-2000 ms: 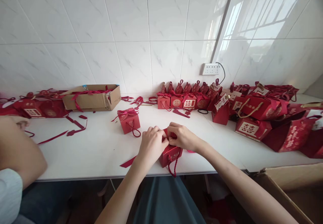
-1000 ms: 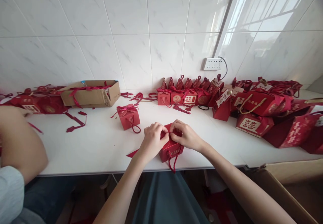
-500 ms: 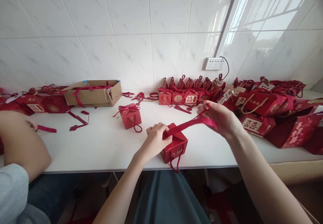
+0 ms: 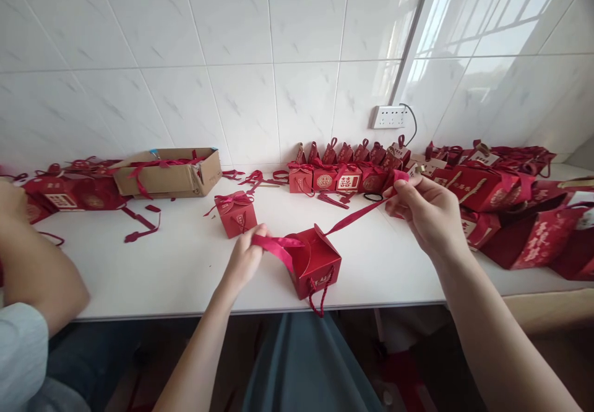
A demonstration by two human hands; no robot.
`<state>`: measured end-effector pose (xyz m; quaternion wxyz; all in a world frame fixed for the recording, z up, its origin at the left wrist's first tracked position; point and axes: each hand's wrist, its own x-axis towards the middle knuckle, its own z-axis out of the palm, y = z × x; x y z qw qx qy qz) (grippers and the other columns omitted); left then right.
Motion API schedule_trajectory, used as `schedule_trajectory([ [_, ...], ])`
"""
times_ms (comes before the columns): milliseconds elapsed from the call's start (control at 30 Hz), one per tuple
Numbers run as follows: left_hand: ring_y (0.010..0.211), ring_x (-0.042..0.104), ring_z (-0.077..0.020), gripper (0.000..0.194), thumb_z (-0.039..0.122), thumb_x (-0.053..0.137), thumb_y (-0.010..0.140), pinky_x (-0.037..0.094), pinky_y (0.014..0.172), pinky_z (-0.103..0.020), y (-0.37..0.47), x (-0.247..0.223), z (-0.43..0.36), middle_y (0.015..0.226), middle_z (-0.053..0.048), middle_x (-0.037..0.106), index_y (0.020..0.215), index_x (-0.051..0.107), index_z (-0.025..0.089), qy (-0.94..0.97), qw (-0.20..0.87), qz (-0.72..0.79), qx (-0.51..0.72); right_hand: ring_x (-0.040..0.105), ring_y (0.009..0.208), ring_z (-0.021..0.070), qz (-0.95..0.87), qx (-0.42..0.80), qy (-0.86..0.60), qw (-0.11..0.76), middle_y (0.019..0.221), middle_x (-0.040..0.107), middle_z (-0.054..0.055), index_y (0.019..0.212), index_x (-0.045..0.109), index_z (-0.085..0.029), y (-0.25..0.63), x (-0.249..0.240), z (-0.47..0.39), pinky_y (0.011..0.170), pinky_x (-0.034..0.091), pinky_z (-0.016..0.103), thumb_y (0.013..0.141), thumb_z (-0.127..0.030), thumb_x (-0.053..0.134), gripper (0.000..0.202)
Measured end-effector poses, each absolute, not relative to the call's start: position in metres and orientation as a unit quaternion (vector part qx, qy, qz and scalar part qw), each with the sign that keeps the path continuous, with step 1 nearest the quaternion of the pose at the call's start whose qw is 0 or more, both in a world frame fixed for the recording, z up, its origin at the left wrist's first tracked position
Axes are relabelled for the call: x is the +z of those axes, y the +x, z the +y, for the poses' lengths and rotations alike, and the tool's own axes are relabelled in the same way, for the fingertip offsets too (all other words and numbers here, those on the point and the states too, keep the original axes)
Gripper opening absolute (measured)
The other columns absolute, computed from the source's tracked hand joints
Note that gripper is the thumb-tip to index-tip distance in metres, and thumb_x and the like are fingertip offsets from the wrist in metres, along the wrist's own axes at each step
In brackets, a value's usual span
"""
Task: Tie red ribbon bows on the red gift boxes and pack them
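A red gift box (image 4: 320, 263) with a twisted cord handle stands near the table's front edge, right in front of me. A red satin ribbon (image 4: 278, 248) runs out from its top to both sides. My left hand (image 4: 244, 260) is closed, pinching one end of the ribbon left of the box. To the right and farther back, my right hand (image 4: 424, 208) pinches the other end, which slants up from the box. Neither hand touches the box itself. Behind my left hand stands a smaller-looking red box (image 4: 236, 214) with a ribbon bow on top.
A cardboard box (image 4: 167, 177) of ribbons stands at the back left. Finished-looking red boxes (image 4: 348, 180) line the wall, with more piled right (image 4: 533, 232). Loose ribbon pieces (image 4: 143, 229) lie on the table. A co-worker's arm (image 4: 41, 257) rests at far left.
My left hand has left the box top and moved left with a ribbon end. My right hand has drawn the other end to the right. The ribbon now spreads to both sides.
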<state>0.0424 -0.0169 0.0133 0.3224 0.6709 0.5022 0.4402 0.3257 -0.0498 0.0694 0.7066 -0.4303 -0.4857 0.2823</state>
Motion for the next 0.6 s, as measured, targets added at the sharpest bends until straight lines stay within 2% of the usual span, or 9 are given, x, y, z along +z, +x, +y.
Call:
schedule_trajectory([
  [100, 0.047, 0.036, -0.0128, 0.043, 0.048, 0.043, 0.084, 0.033, 0.051, -0.026, 0.025, 0.005, -0.018, 0.045, 0.003, 0.037, 0.050, 0.040, 0.021, 0.603, 0.377, 0.526, 0.467, 0.056, 0.042, 0.0128, -0.455, 0.170, -0.525, 0.699, 0.049, 0.057, -0.003, 0.064, 0.053, -0.021, 0.330, 0.062, -0.046, 0.044, 0.045, 0.025, 0.072, -0.035, 0.070, 0.024],
  [233, 0.048, 0.039, -0.0133, 0.036, 0.049, 0.051, 0.081, 0.037, 0.055, -0.027, 0.011, -0.009, -0.026, 0.041, 0.005, 0.035, 0.059, 0.048, 0.021, 0.487, 0.470, 0.532, 0.509, 0.058, 0.043, 0.0148, -0.415, 0.132, -0.580, 0.688, 0.048, 0.056, -0.003, 0.061, 0.050, -0.022, 0.336, 0.054, -0.039, 0.044, 0.047, 0.027, 0.072, -0.028, 0.066, 0.020],
  [333, 0.053, 0.045, -0.0129, 0.033, 0.047, 0.061, 0.075, 0.041, 0.061, -0.027, 0.007, -0.013, -0.033, 0.048, 0.004, 0.044, 0.060, 0.053, 0.019, 0.441, 0.523, 0.497, 0.534, 0.056, 0.043, 0.0136, -0.413, 0.172, -0.580, 0.681, 0.054, 0.058, -0.001, 0.063, 0.053, -0.020, 0.336, 0.048, -0.033, 0.041, 0.046, 0.026, 0.070, -0.025, 0.062, 0.013],
  [433, 0.062, 0.052, -0.0129, 0.032, 0.041, 0.069, 0.067, 0.045, 0.064, -0.026, 0.004, -0.008, -0.033, 0.066, -0.001, 0.058, 0.053, 0.053, 0.017, 0.406, 0.547, 0.422, 0.598, 0.055, 0.046, 0.0122, -0.433, 0.266, -0.559, 0.656, 0.059, 0.060, 0.002, 0.063, 0.056, -0.017, 0.329, 0.043, -0.028, 0.040, 0.044, 0.024, 0.066, -0.024, 0.060, 0.009],
  [500, 0.068, 0.056, -0.0141, 0.036, 0.036, 0.072, 0.063, 0.047, 0.065, -0.026, 0.004, 0.001, -0.031, 0.071, -0.002, 0.062, 0.046, 0.047, 0.017, 0.352, 0.567, 0.370, 0.646, 0.054, 0.049, 0.0116, -0.440, 0.321, -0.541, 0.641, 0.062, 0.061, 0.003, 0.063, 0.057, -0.016, 0.321, 0.042, -0.025, 0.038, 0.041, 0.021, 0.064, -0.024, 0.060, 0.009],
  [600, 0.073, 0.059, -0.0156, 0.044, 0.031, 0.071, 0.062, 0.050, 0.070, -0.028, 0.007, 0.017, -0.028, 0.064, -0.001, 0.060, 0.041, 0.035, 0.018, 0.258, 0.592, 0.316, 0.695, 0.047, 0.047, 0.0084, -0.422, 0.364, -0.516, 0.650, 0.063, 0.060, 0.004, 0.059, 0.055, -0.015, 0.312, 0.044, -0.021, 0.032, 0.030, 0.018, 0.061, -0.025, 0.063, 0.013],
])
